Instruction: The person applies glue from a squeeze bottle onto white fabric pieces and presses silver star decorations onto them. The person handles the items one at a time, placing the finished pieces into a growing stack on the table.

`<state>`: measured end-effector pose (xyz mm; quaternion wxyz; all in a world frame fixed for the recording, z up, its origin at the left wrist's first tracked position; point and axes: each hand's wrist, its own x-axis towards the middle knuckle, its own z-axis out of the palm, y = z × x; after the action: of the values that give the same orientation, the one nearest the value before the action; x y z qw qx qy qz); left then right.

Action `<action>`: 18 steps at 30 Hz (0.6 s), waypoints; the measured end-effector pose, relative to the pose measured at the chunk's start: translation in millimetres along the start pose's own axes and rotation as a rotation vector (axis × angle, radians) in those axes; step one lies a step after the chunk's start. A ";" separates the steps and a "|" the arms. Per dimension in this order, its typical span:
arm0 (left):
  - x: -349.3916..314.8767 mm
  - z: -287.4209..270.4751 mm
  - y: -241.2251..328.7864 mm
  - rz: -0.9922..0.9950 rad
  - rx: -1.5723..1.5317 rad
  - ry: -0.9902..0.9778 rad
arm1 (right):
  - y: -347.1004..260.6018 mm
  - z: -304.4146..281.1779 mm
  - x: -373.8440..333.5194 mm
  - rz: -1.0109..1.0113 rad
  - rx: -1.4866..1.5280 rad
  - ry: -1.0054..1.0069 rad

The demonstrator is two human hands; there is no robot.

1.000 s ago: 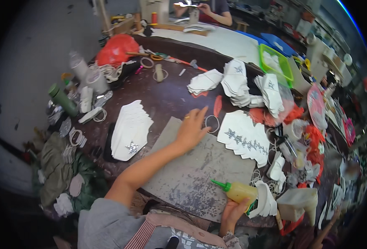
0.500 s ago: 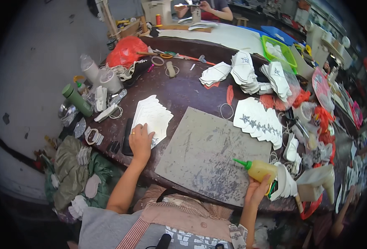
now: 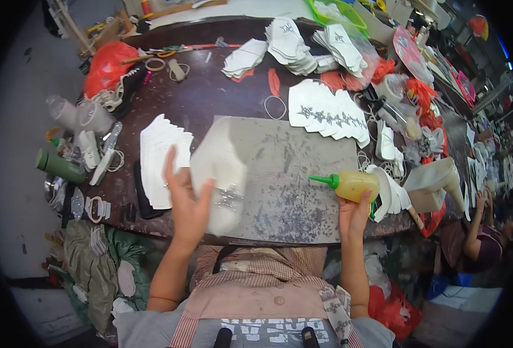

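A white cut shoe-upper-like piece [image 3: 219,159], with a dark sparkly pattern near its lower end, overlaps the left edge of the grey board [image 3: 291,180] and is smeared by motion. My left hand [image 3: 188,206] is at its left side with fingers and thumb spread. The thumb overlaps the piece; whether it presses on it I cannot tell. Beyond these fingers lies a fanned stack of white pieces [image 3: 158,156]. My right hand [image 3: 354,217] grips a squeeze bottle [image 3: 358,185] of yellowish liquid, held sideways over the board's right side, its green nozzle pointing left.
Patterned white pieces [image 3: 329,113] lie fanned beyond the board, with more stacks [image 3: 288,46] behind. A green flask [image 3: 59,167] and a red bag [image 3: 108,66] stand at left. A cream plastic container [image 3: 433,185] is at right. Another person [image 3: 483,238] sits far right.
My left hand has come off the stack and moved right, and one white piece now overlaps the board. The bottle stays in my right hand. The whole view has shifted.
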<state>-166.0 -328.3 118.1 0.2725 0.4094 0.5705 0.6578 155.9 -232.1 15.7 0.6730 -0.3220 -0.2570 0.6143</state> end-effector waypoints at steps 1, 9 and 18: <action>0.9 9.6 -11.9 0.160 0.283 -0.076 | -0.3 2.8 -0.2 0.017 0.005 -0.016; -18.5 18.4 -66.8 0.132 0.847 -0.583 | 5.2 40.9 -0.6 0.150 -0.293 -0.128; -4.6 13.3 -52.4 0.071 0.793 -0.685 | 26.2 61.0 13.6 0.204 -0.420 -0.100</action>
<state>-158.1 -314.5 66.2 0.2450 0.6919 0.6396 0.2285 94.8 -210.5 35.6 0.5122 -0.4486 -0.3784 0.6271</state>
